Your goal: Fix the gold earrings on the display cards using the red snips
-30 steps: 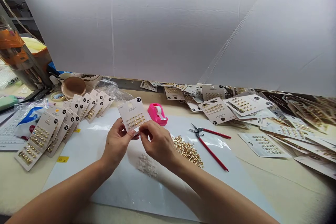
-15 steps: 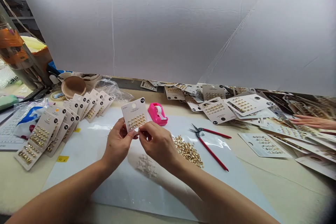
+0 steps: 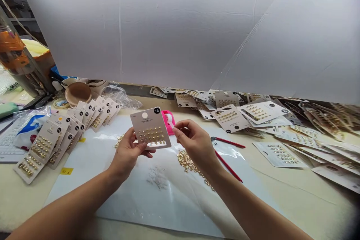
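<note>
Earring card: the pale card [image 3: 149, 120] with rows of gold studs is held up above the white sheet [image 3: 120, 202], its face towards the camera and its top leaning a little to the left.
Left hand: the fingers of the left hand [image 3: 126, 153] clasp the card at its lower left, thumb on the front, other fingers behind.
Right hand: the right hand [image 3: 195, 142] is just beside the card's right edge, at the pink tape dispenser [image 3: 168, 112]; thumb and forefinger tips are close together, but whether they grip tape cannot be told.
Gold pieces: a loose heap [image 3: 187, 161] lies on the sheet, partly behind the right hand and forearm.
Clear bits: a small scatter [image 3: 157, 178] lies on the sheet, between the two forearms.
Pliers: the red-handled pliers [image 3: 230, 168] lie with handles spread, their tips hidden by the right hand.
Filled cards: a fanned row [image 3: 42, 146] overlaps on the left; a jumbled pile [image 3: 261, 112] spreads at the back and right of the counter [image 3: 281, 198].
Back left: a brown bowl [image 3: 78, 93] sits near a crumpled clear bag [image 3: 120, 95].
Behind: a large white board [image 3: 168, 26] stands across the view.
</note>
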Action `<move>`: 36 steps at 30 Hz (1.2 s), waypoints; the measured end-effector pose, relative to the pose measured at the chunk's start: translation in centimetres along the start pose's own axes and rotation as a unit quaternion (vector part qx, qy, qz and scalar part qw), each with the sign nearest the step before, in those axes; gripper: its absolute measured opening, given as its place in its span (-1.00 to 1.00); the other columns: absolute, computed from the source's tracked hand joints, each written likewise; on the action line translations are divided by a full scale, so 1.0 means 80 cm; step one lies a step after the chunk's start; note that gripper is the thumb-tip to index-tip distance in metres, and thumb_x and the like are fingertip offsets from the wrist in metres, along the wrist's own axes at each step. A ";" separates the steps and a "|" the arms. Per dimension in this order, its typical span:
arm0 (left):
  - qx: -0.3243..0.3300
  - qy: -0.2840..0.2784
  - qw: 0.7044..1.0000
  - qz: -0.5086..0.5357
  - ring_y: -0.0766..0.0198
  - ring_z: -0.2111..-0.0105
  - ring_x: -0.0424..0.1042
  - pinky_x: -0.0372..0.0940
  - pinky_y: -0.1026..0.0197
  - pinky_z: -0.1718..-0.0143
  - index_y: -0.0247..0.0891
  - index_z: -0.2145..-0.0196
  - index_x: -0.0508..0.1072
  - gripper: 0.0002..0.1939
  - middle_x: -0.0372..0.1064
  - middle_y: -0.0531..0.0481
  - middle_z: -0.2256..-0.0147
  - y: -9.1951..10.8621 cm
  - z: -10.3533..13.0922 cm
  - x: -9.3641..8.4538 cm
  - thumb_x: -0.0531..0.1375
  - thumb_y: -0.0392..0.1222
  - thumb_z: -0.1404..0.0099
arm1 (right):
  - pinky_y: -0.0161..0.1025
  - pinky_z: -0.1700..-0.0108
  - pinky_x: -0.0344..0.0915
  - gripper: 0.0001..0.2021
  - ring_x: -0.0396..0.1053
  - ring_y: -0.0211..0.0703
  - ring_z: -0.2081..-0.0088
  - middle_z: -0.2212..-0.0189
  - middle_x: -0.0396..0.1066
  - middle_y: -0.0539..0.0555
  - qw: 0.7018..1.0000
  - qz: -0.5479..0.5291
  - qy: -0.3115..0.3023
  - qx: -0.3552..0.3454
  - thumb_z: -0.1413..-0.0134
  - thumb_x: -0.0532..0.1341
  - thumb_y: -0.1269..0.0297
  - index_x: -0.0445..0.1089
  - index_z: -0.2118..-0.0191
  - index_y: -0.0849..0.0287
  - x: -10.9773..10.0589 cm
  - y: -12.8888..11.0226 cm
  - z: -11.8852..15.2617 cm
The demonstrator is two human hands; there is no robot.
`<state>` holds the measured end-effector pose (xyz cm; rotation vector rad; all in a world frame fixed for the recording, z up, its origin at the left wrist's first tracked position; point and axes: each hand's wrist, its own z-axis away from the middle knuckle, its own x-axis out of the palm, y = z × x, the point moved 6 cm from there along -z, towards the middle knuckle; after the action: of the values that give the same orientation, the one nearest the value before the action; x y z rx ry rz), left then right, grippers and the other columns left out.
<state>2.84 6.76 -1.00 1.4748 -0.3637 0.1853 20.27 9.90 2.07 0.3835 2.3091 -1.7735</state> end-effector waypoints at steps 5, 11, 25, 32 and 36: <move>-0.015 -0.077 0.997 -0.001 0.25 0.47 0.49 0.35 0.22 0.50 -0.20 0.06 0.27 -0.60 0.28 -0.03 0.22 0.003 0.007 0.018 0.23 -0.27 -0.13 | -0.26 0.41 0.24 -0.81 0.27 -0.28 0.48 0.49 0.36 0.01 0.922 -0.223 -0.278 0.153 0.12 0.29 0.27 0.42 0.32 0.23 0.049 0.022 0.016; -0.007 -0.082 0.996 -0.026 0.29 0.47 0.46 0.34 0.23 0.51 -0.20 0.11 0.28 -0.66 0.26 0.02 0.28 0.002 0.008 0.020 0.21 -0.30 -0.14 | -0.15 0.30 0.29 -0.62 0.32 -0.20 0.41 0.32 0.42 0.11 0.880 -0.283 -0.356 0.136 0.12 0.33 0.23 0.41 0.11 0.20 0.069 0.003 0.033; 0.072 -0.003 0.988 -0.138 0.21 0.25 0.40 0.31 0.15 0.20 -0.23 0.23 0.35 -0.77 0.38 -0.01 0.31 0.007 0.005 0.005 0.24 -0.29 -0.12 | -0.27 0.42 0.23 -0.97 0.25 -0.26 0.46 0.49 0.31 0.01 0.978 -0.064 -0.191 -0.055 0.07 0.19 0.40 0.37 0.47 0.19 0.047 -0.027 0.027; 0.076 -0.013 0.986 -0.147 0.05 0.14 0.40 0.30 0.07 0.12 -0.24 0.38 0.46 -0.91 0.49 -0.05 0.28 0.007 0.012 0.010 0.25 -0.23 -0.10 | -0.27 0.43 0.26 -0.88 0.27 -0.24 0.45 0.46 0.31 0.03 0.971 0.026 -0.096 -0.216 0.01 0.09 0.48 0.31 0.41 0.14 0.049 -0.051 0.038; 0.070 0.043 0.984 -0.161 0.03 0.17 0.41 0.30 0.05 0.13 -0.21 0.36 0.48 -0.83 0.50 -0.03 0.35 0.007 0.009 -0.005 0.30 -0.23 -0.02 | -0.24 0.39 0.30 -0.87 0.32 -0.21 0.41 0.44 0.34 0.05 0.965 0.041 -0.087 -0.244 -0.04 0.09 0.47 0.33 0.36 0.13 0.053 -0.050 0.042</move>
<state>2.18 6.11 -0.58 1.6361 -0.0392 0.0161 15.00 6.00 3.51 0.2214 2.4498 -1.0932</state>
